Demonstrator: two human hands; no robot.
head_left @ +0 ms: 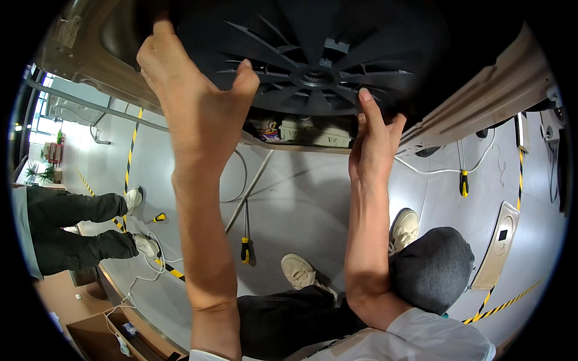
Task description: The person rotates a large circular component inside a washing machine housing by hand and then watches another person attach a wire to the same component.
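Overhead at the top, a black spoked plastic panel (313, 45) with a round centre sits within a beige metal housing (84, 48). My left hand (191, 102) holds the panel's left side, thumb raised against its face and fingers bent at the edge, fingertips partly hidden. My right hand (374, 141) grips its lower right edge, thumb on the face and other fingers curled beside it. In the opening below the panel, between my hands, a pale plastic part (313, 135) and some coloured wires (265, 127) show.
Screwdrivers (245, 249) with yellow-and-black handles, hoses, cables and striped tape lie on the grey floor. Another person's legs (84, 234) are at left, above a cardboard box (90, 337). A grey rounded cap-like shape (430, 268) is beside my right elbow. A beige panel (494, 243) lies at right.
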